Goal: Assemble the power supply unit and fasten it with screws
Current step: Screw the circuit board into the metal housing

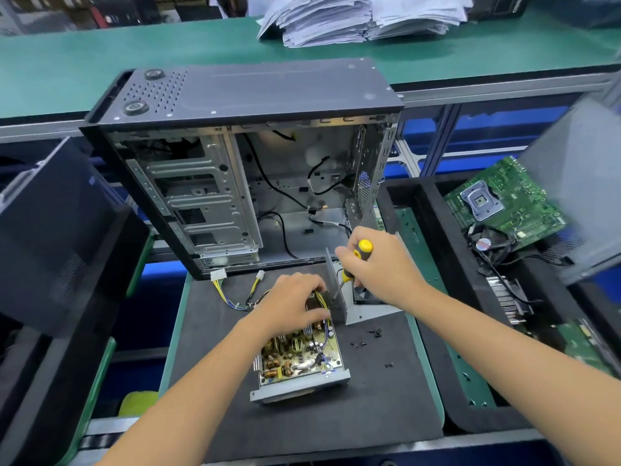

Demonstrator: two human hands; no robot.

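An open power supply unit [302, 358] lies on the black foam mat [369, 405], its circuit board and coils exposed in a grey metal tray. My left hand [289, 304] rests on its far end, fingers curled over the yellow wires there. My right hand [379, 264] grips a yellow-and-black screwdriver [356, 260], tip angled down-left at the upright grey cover plate [336, 287] beside the unit. Several small black screws [368, 338] lie scattered on the mat to the right. The unit's cable bundle with white plugs [235, 284] trails left.
An open black computer case [242, 156] stands behind the mat. A green motherboard [510, 200], a small fan [487, 243] and a heatsink [507, 297] lie in the black tray at right. Paper stacks [363, 15] sit on the far green bench. A dark case panel [50, 230] leans at left.
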